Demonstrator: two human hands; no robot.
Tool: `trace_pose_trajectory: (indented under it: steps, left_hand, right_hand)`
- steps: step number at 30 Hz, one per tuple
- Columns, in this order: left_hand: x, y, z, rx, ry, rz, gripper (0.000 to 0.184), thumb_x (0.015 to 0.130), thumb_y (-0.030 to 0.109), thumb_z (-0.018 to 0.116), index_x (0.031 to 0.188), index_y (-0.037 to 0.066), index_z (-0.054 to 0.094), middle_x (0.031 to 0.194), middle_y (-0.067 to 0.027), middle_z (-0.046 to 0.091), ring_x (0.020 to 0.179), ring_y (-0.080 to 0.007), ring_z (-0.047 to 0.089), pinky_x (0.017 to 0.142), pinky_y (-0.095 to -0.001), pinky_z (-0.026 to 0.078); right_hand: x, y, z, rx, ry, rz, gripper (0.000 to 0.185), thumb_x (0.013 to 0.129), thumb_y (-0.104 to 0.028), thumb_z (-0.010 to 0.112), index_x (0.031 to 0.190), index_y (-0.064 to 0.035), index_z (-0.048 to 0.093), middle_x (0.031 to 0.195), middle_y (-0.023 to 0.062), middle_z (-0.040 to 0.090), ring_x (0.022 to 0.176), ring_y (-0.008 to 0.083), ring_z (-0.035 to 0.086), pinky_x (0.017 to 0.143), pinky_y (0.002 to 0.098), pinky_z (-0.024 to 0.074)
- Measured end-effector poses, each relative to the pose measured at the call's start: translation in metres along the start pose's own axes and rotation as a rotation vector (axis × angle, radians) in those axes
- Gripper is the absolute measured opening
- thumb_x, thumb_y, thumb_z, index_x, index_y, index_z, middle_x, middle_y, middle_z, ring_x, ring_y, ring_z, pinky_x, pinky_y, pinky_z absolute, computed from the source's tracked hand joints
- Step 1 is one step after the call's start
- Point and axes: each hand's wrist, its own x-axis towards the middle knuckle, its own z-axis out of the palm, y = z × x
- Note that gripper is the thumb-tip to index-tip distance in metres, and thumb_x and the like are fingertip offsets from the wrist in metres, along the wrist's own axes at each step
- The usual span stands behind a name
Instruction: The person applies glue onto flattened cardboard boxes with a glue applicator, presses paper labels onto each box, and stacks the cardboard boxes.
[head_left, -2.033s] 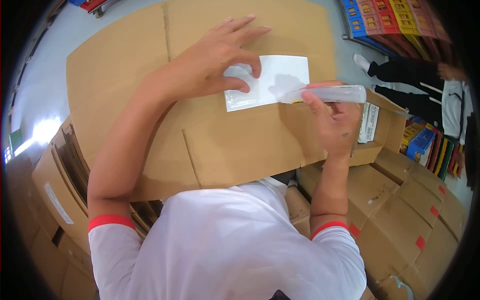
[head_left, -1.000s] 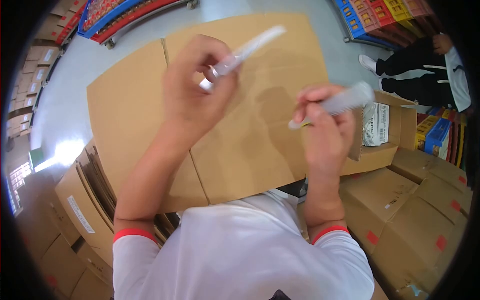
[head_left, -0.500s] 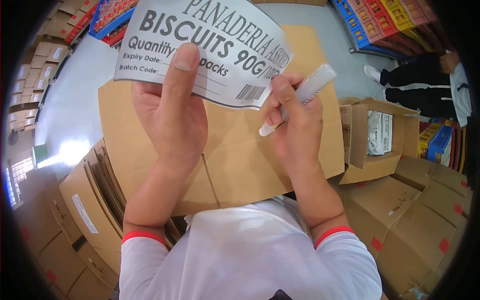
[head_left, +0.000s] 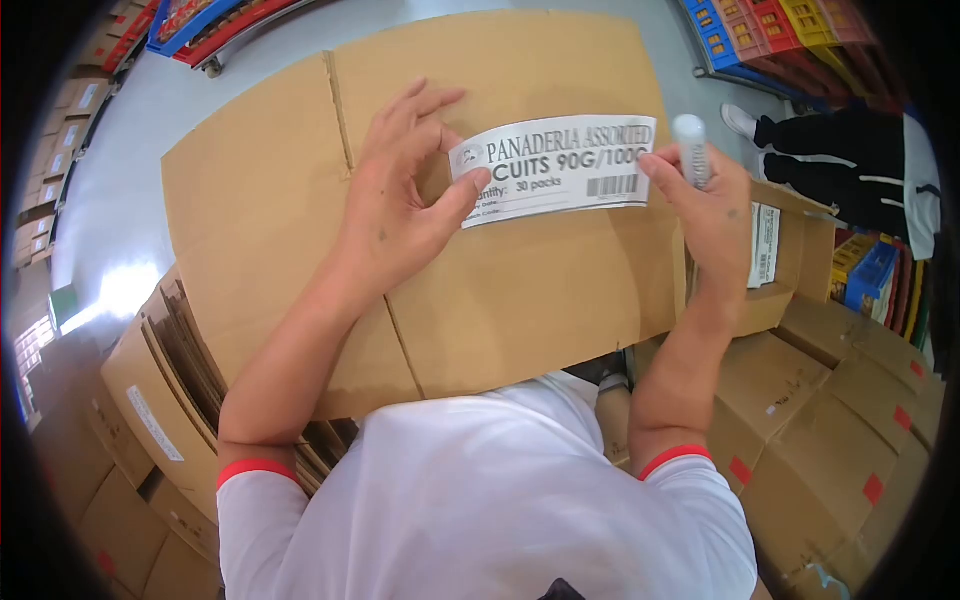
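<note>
A printed paper label (head_left: pixel 570 172), reading "PANADERIA ASSORTED", is stretched out over a flat brown cardboard carton (head_left: pixel 520 300) in front of me. At its left end, my left hand (head_left: pixel 405 205) pinches it, thumb on top, other fingers extended. The thumb covers part of the print. My right hand (head_left: pixel 715 210) grips the label's right edge between thumb and fingers. The same hand also holds a white marker-like stick (head_left: pixel 692 150), rounded end up. Whether the label touches the cardboard I cannot tell.
An open box (head_left: pixel 805 255) with printed labels inside stands at the right. Stacked sealed cartons (head_left: pixel 800 430) lie below it. Folded cardboard (head_left: pixel 150 400) leans at the left. Coloured crates (head_left: pixel 760 35) and a person's dark-trousered legs (head_left: pixel 830 150) appear at the upper right.
The label has come down and to the right, now flatter over the carton. My left hand has moved to its left end; my right hand has shifted right with the white stick.
</note>
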Motion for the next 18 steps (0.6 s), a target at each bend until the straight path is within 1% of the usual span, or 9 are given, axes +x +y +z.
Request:
trace_pose_trajectory:
  steps: [1,2,4,6,8,10,13,15,18]
  left_hand:
    - [-0.001,-0.003,0.002,0.116,-0.015,0.038,0.017,0.089,0.014,0.076,0.095,0.003,0.066,0.148,-0.0205,0.056,0.150,-0.0422,0.037,0.122,-0.0540,0.030]
    - [-0.001,-0.003,0.002,0.110,-0.019,0.038,0.017,0.089,0.014,0.076,0.095,0.003,0.066,0.148,-0.0205,0.056,0.150,-0.0422,0.037,0.122,-0.0540,0.030]
    - [-0.001,-0.003,0.002,0.285,-0.095,0.054,0.017,0.087,0.012,0.076,0.090,0.001,0.064,0.160,-0.0189,0.048,0.158,-0.0440,0.024,0.125,-0.0566,0.022]
    - [-0.002,-0.006,0.003,0.327,-0.110,0.051,0.018,0.086,0.013,0.077,0.088,0.002,0.063,0.160,-0.0187,0.048,0.158,-0.0442,0.024,0.126,-0.0575,0.019]
    - [0.000,-0.007,0.005,0.372,-0.122,0.051,0.019,0.085,0.014,0.077,0.086,0.002,0.062,0.161,-0.0185,0.048,0.158,-0.0445,0.025,0.127,-0.0583,0.017]
    - [0.000,-0.007,0.006,0.399,-0.123,0.062,0.019,0.087,0.017,0.077,0.092,0.002,0.066,0.157,-0.0219,0.048,0.157,-0.0452,0.024,0.126,-0.0624,0.016]
    - [0.001,-0.005,0.006,0.412,-0.130,0.060,0.019,0.087,0.017,0.077,0.090,0.003,0.065,0.158,-0.0219,0.048,0.157,-0.0448,0.025,0.127,-0.0624,0.015]
    - [0.001,-0.006,0.005,0.416,-0.128,0.065,0.019,0.087,0.017,0.077,0.089,0.003,0.064,0.158,-0.0219,0.048,0.157,-0.0450,0.026,0.127,-0.0623,0.015]
    - [0.000,-0.006,0.005,0.417,-0.127,0.063,0.020,0.087,0.017,0.077,0.087,0.003,0.062,0.157,-0.0220,0.048,0.156,-0.0453,0.026,0.127,-0.0623,0.015]
  right_hand:
    - [0.000,0.001,0.002,-0.004,0.003,0.007,0.020,0.090,-0.016,0.081,0.098,0.0015,0.075,0.077,-0.0010,0.068,0.067,0.0064,0.053,0.061,0.0251,0.0418]
    - [0.001,0.000,0.006,-0.052,-0.003,0.029,0.022,0.090,-0.017,0.080,0.100,0.0023,0.075,0.077,0.0006,0.069,0.069,0.0083,0.055,0.064,0.0273,0.0444]
    - [0.001,-0.004,0.011,-0.100,-0.006,0.051,0.025,0.090,-0.018,0.079,0.102,0.0032,0.074,0.077,0.0023,0.070,0.070,0.0102,0.056,0.066,0.0296,0.0470]
    - [0.001,-0.010,0.011,-0.227,-0.062,0.107,0.029,0.089,-0.020,0.078,0.103,0.0045,0.074,0.079,0.0071,0.071,0.073,0.0128,0.060,0.070,0.0320,0.0494]
    - [0.002,-0.007,0.011,-0.223,-0.049,0.083,0.029,0.089,-0.021,0.077,0.104,0.0043,0.074,0.079,0.0087,0.071,0.072,0.0139,0.060,0.070,0.0325,0.0493]
    - [0.001,-0.002,0.013,-0.219,-0.039,0.063,0.030,0.089,-0.022,0.077,0.104,0.0042,0.073,0.078,0.0102,0.071,0.071,0.0150,0.060,0.069,0.0330,0.0492]
    - [0.004,0.004,0.015,-0.209,-0.042,0.048,0.030,0.090,-0.022,0.076,0.105,0.0034,0.074,0.078,0.0129,0.071,0.069,0.0195,0.061,0.069,0.0349,0.0497]
    - [0.005,0.012,0.018,-0.156,-0.057,-0.014,0.029,0.090,-0.023,0.076,0.104,0.0025,0.074,0.078,0.0173,0.071,0.068,0.0270,0.063,0.070,0.0375,0.0503]
    - [0.006,0.016,0.020,-0.207,-0.061,-0.013,0.029,0.090,-0.024,0.076,0.103,0.0024,0.073,0.081,0.0213,0.071,0.071,0.0336,0.066,0.070,0.0404,0.0508]
